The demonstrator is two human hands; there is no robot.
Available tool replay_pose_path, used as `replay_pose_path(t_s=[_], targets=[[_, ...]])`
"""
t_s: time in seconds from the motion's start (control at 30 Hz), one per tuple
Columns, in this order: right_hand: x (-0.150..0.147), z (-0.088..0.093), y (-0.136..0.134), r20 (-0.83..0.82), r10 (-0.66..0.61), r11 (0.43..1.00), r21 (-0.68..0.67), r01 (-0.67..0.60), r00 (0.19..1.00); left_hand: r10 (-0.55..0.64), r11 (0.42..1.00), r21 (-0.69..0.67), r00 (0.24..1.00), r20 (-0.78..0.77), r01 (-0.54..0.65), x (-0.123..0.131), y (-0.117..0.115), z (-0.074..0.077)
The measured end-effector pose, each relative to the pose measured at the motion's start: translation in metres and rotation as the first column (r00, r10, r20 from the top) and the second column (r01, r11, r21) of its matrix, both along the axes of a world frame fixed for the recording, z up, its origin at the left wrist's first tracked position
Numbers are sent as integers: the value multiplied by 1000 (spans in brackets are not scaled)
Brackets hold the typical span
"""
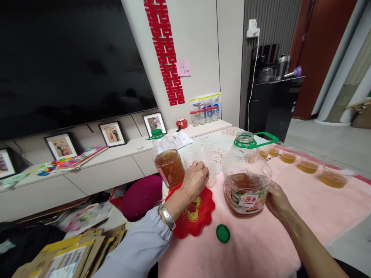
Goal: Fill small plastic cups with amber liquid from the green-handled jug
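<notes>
My left hand, a silver bracelet at its wrist, reaches over the red scalloped tray. Its fingers are curled closed at some clear plastic cups; the fingertips are partly hidden. A large clear jug with brown liquid stands uncapped in front of me, a green handle ring round its neck. My right hand grips the jug's right side, its fingers partly behind it. Nearer me lies a green cap. To the left stands a second jug, capped in green, also holding brown liquid.
Several lidded clear cups of amber liquid line the far right of the pink cloth. Small red-capped jars and framed photos stand on the white cabinet. A maroon stool and flattened cardboard are at left.
</notes>
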State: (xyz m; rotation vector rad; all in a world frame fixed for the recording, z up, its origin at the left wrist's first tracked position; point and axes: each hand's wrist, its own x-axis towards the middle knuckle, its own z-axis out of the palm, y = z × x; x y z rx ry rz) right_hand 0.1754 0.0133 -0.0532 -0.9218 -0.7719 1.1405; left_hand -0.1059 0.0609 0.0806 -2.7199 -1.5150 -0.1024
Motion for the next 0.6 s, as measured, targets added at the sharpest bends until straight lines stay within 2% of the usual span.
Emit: replay_pose_path(t_s=[0.27,0.6], targets=[[1,-3,0,-2,1,1000,-16,-1,1000,14,1000,12,998,-59,-14,4,-1,-9],[-1,3,-3,-8,15,1000,-23,-15,1000,62,998,-17,998,-1,-62,6,-4,-7]])
